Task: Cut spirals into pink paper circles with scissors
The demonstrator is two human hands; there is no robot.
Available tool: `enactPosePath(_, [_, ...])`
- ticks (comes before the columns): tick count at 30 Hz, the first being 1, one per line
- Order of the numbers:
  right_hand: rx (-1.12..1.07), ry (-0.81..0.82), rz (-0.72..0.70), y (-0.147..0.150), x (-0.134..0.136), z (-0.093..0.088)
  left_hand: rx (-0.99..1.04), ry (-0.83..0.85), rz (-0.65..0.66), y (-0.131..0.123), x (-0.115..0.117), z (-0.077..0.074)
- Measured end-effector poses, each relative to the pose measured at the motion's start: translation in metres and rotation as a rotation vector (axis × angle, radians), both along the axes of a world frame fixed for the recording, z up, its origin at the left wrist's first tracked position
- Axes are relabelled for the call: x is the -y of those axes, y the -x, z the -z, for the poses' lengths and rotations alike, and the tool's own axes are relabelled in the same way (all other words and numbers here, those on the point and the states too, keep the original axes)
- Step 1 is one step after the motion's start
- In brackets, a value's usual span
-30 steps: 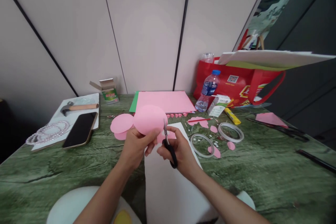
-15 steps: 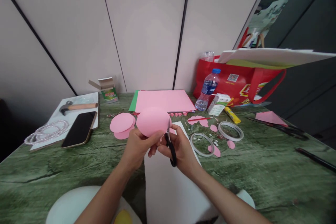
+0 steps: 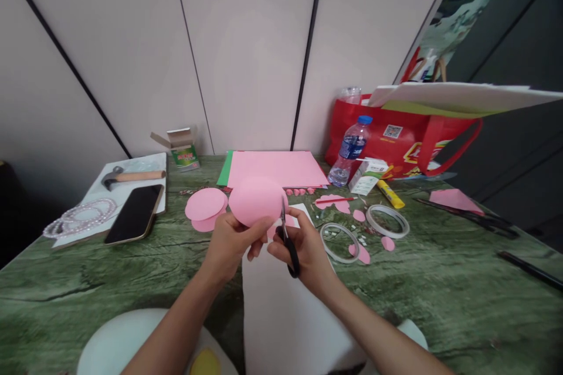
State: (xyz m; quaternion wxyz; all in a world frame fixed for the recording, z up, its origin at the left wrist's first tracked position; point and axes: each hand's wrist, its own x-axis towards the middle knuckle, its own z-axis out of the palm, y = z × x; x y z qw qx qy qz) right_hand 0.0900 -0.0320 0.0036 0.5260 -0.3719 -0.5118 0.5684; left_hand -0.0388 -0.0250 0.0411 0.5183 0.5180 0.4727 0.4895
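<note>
A round pink paper disc (image 3: 257,200) is pinched along its lower edge between the thumb and fingers of my left hand (image 3: 235,241). My right hand (image 3: 310,249) grips black-handled scissors (image 3: 288,249), blades pointing up at the disc's right edge. Whether the blades touch the paper I cannot tell. Both hands are above a white board (image 3: 281,310). On the table to the left lie more pink paper circles (image 3: 206,205), overlapping. Behind the disc is a stack of pink sheets (image 3: 277,167) with a green one showing at its left.
At left are a phone (image 3: 135,214), a hammer (image 3: 136,176), bead strings (image 3: 81,220) and a small open box (image 3: 185,152). To the right stand a water bottle (image 3: 349,152) and a red bag (image 3: 396,135), with tape rolls (image 3: 387,221), a glue stick (image 3: 390,193) and paper scraps nearby.
My right hand and the scissors have shifted slightly right, a little away from my left fingers. The disc stays in my left hand. The view has moved slightly.
</note>
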Motion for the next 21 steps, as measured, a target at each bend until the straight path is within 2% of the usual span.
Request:
enactPosePath(10, [0.005, 0.047, 0.023, 0.0005, 0.0002, -0.0055, 0.021, -0.017, -0.017, 0.0020, -0.0003, -0.0013])
enactPosePath(16, [0.001, 0.088, 0.001, 0.0020, 0.0014, -0.0012, 0.125, -0.015, 0.050, 0.0028, -0.0014, 0.0008])
enactPosePath(21, [-0.020, 0.063, -0.045, 0.0030, 0.0027, 0.0008, 0.039, -0.013, 0.015, 0.0029, -0.0015, 0.0023])
